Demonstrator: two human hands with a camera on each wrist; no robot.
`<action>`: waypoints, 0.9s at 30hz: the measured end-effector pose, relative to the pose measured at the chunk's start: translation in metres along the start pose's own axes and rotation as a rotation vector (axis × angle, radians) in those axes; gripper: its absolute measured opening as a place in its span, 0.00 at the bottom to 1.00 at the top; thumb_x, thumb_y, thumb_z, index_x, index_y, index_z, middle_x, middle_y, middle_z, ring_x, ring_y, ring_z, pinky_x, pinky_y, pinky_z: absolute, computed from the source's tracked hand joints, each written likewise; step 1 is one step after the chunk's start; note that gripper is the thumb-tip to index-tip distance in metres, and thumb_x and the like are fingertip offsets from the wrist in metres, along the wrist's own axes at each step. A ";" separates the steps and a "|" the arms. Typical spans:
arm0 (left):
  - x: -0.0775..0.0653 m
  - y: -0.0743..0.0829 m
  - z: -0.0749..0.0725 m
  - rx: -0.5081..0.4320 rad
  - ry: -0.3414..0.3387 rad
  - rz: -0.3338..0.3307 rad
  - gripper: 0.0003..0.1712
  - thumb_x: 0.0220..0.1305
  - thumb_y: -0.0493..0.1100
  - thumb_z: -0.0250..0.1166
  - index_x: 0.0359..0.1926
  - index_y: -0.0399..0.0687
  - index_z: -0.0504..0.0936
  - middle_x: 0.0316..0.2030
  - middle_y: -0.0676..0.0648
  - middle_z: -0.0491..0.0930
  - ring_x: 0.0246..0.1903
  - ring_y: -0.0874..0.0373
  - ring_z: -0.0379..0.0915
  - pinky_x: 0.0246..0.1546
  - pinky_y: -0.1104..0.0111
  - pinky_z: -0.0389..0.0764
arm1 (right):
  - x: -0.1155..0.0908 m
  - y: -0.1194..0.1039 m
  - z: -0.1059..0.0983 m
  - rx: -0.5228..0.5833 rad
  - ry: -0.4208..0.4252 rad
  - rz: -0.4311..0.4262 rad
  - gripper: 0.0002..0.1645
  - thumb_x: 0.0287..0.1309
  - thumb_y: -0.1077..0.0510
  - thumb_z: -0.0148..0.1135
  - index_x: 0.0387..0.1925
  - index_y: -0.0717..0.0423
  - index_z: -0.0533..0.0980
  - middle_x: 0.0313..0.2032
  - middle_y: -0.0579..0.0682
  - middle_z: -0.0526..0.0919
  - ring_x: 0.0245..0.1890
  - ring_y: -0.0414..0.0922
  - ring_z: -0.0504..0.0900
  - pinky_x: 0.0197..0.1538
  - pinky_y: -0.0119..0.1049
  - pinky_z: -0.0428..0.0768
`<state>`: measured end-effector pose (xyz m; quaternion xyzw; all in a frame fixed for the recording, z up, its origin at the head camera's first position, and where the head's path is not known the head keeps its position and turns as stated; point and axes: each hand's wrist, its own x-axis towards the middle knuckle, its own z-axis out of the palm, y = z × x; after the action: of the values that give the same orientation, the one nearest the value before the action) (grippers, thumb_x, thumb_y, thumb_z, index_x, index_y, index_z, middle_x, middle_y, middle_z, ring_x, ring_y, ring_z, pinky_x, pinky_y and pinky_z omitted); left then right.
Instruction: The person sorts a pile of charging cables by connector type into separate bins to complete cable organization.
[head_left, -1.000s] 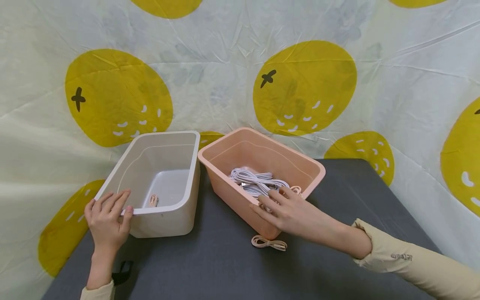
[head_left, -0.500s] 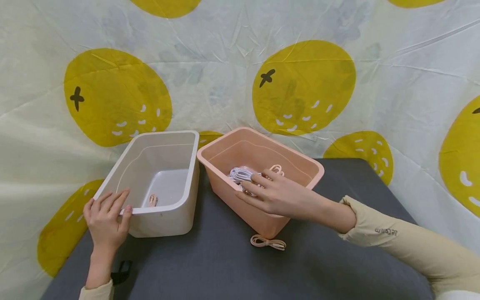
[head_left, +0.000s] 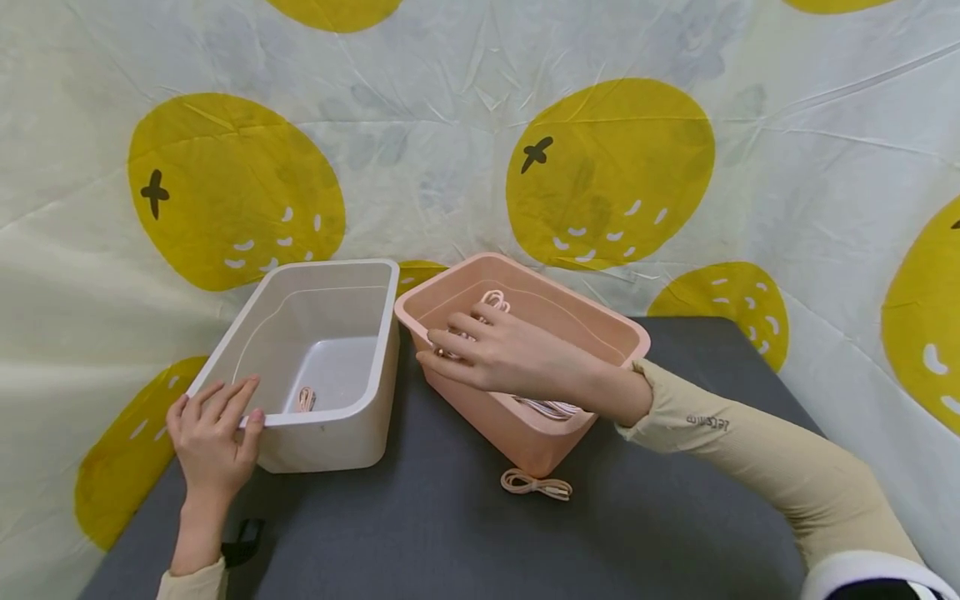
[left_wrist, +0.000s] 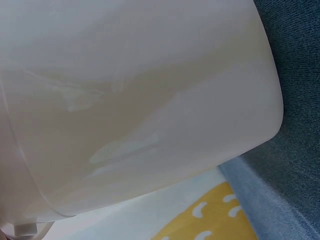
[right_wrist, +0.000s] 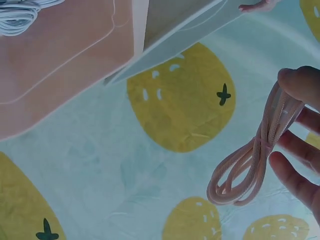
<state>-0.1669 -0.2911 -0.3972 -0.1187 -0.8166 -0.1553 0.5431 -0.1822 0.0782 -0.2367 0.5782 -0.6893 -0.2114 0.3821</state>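
My right hand [head_left: 510, 354] is raised over the salmon-pink bin [head_left: 472, 404] and pinches a looped bundle of pale pink cable [right_wrist: 250, 155]. In the right wrist view the loops hang down from between thumb and fingers. Several bundled white cables [right_wrist: 17, 20] lie inside the pink bin, mostly hidden by the right forearm in the head view. At the left, my left hand [head_left: 213, 442] rests on the near-left corner of the off-white bin [head_left: 322, 421], its fingers lying over the rim. One small pink cable bundle [head_left: 306, 399] is on that bin's floor.
Another pink cable bundle [head_left: 537, 484] lies on the dark grey tabletop [head_left: 420, 533], before the pink bin's near corner. A black object [head_left: 243, 542] shows beside the left wrist. Behind the bins hangs a pale cloth [head_left: 442, 167] with yellow fruit prints.
My right hand has lifted out of the pink bin with the pink cable bundle and moved left across the bin. The left hand and both bins have stayed put.
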 end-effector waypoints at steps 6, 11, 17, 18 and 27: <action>0.000 -0.002 0.000 0.001 -0.004 0.000 0.32 0.60 0.63 0.44 0.45 0.43 0.81 0.37 0.36 0.81 0.43 0.39 0.69 0.53 0.45 0.55 | 0.018 0.004 0.011 0.002 -0.032 -0.024 0.20 0.60 0.62 0.49 0.55 0.49 0.69 0.50 0.49 0.75 0.47 0.45 0.74 0.46 0.37 0.71; -0.001 -0.002 0.001 0.002 -0.007 -0.001 0.32 0.60 0.63 0.44 0.45 0.44 0.81 0.37 0.36 0.81 0.43 0.39 0.69 0.53 0.45 0.55 | 0.034 0.006 0.028 -0.011 -0.002 -0.050 0.19 0.61 0.64 0.46 0.52 0.48 0.70 0.47 0.47 0.75 0.44 0.45 0.74 0.45 0.36 0.71; -0.001 -0.002 0.001 -0.001 -0.006 0.000 0.31 0.60 0.62 0.45 0.46 0.45 0.81 0.37 0.36 0.81 0.43 0.39 0.69 0.53 0.45 0.55 | 0.050 0.011 0.048 0.009 -0.002 -0.070 0.18 0.62 0.63 0.44 0.51 0.48 0.70 0.47 0.46 0.75 0.45 0.45 0.73 0.47 0.37 0.69; -0.001 -0.002 0.001 0.001 -0.007 0.000 0.31 0.60 0.62 0.45 0.45 0.45 0.81 0.37 0.36 0.81 0.43 0.39 0.69 0.53 0.45 0.55 | 0.052 0.012 0.051 0.017 -0.005 -0.072 0.17 0.63 0.63 0.43 0.51 0.48 0.70 0.47 0.46 0.75 0.45 0.45 0.73 0.47 0.36 0.69; -0.001 -0.002 0.001 0.008 -0.029 -0.010 0.32 0.60 0.62 0.44 0.45 0.44 0.80 0.38 0.36 0.81 0.43 0.39 0.69 0.53 0.45 0.55 | 0.079 0.006 0.073 0.048 -0.014 -0.158 0.18 0.65 0.64 0.37 0.51 0.50 0.69 0.46 0.46 0.74 0.43 0.44 0.72 0.42 0.35 0.69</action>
<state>-0.1681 -0.2927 -0.3983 -0.1148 -0.8257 -0.1528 0.5307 -0.2452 -0.0071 -0.2552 0.6381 -0.6492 -0.2282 0.3453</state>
